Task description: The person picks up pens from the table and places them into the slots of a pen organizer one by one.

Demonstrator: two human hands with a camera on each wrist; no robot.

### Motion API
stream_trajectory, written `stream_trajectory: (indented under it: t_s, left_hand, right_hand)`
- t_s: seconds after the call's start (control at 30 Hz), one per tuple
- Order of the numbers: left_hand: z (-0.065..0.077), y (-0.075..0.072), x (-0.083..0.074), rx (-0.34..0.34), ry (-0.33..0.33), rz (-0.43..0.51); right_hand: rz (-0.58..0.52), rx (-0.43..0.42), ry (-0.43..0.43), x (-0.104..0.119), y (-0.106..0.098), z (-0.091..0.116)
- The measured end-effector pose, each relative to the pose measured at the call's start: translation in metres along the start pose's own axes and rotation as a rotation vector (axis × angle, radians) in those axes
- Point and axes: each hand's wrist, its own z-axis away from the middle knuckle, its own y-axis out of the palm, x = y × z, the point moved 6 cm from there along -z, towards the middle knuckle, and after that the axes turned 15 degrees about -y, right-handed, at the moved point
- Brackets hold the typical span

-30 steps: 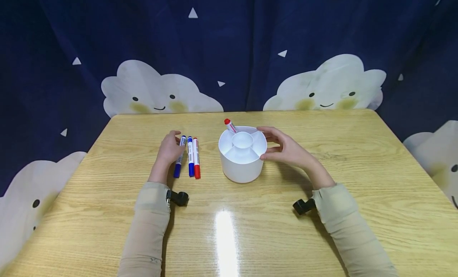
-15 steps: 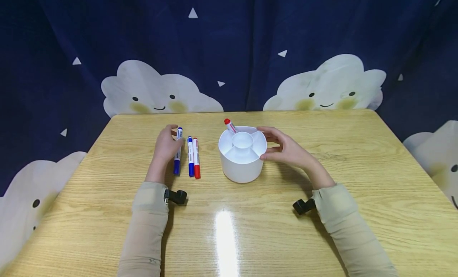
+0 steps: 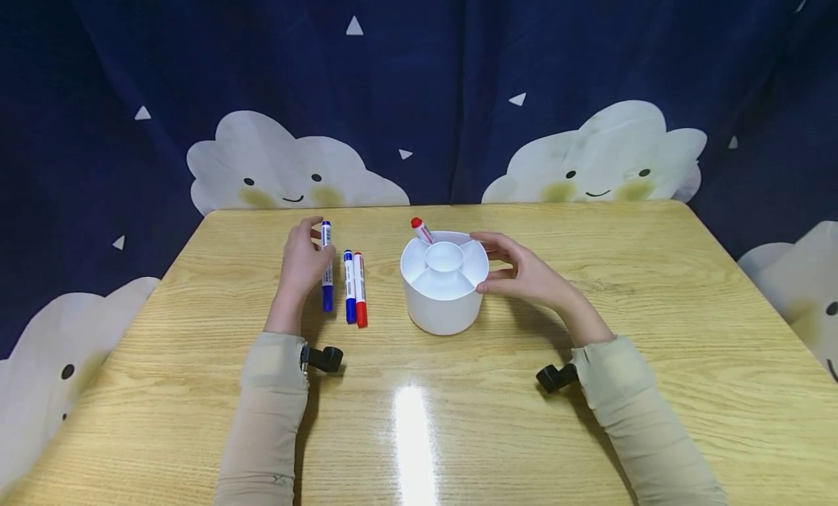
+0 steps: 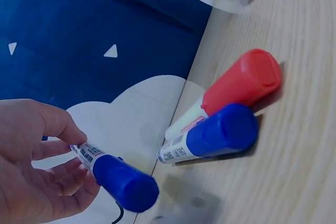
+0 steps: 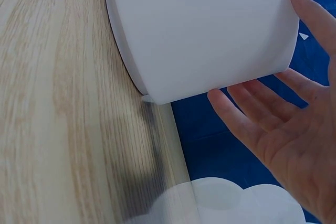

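Head view. Item: left hand (image 3: 303,257), thumb and fingers pinching one held blue marker (image 3: 328,275) about its barrel, blue cap towards the wearer; this grip presumably left both ends free. Item: second blue marker (image 3: 350,288) and red marker (image 3: 360,291), side by side on the table (image 3: 484,419), caps the same way, between hand and organizer, probably laid so for easy reach. Item: white organizer (image 3: 439,311), upright, a round central well ringed by divided compartments. Item: red-capped marker (image 3: 422,232), in the far-left outer compartment, tilted left, likely because the compartment was wider than its barrel. Item: right hand (image 3: 521,270), thumb and fingers spread wide at the organizer's right side, seemingly to steady it.

Left wrist view. The held blue marker lay between thumb and fingertips, apparently raised clear of the wood; the other two rested close together, a probable guard against rolling.

Right wrist view. Fingertips met the organizer's wall, palm standing off it, suggesting a light brace; how hard they pressed could not be told.
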Motion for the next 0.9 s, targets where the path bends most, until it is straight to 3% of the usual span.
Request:
stream_trajectory:
  t_s: [0.9]
  left_hand:
    - [0.013, -0.011, -0.024, -0.050, 0.066, 0.116]
  right_hand:
    - [-0.004, 0.001, -0.005, -0.001, 0.000, 0.000]
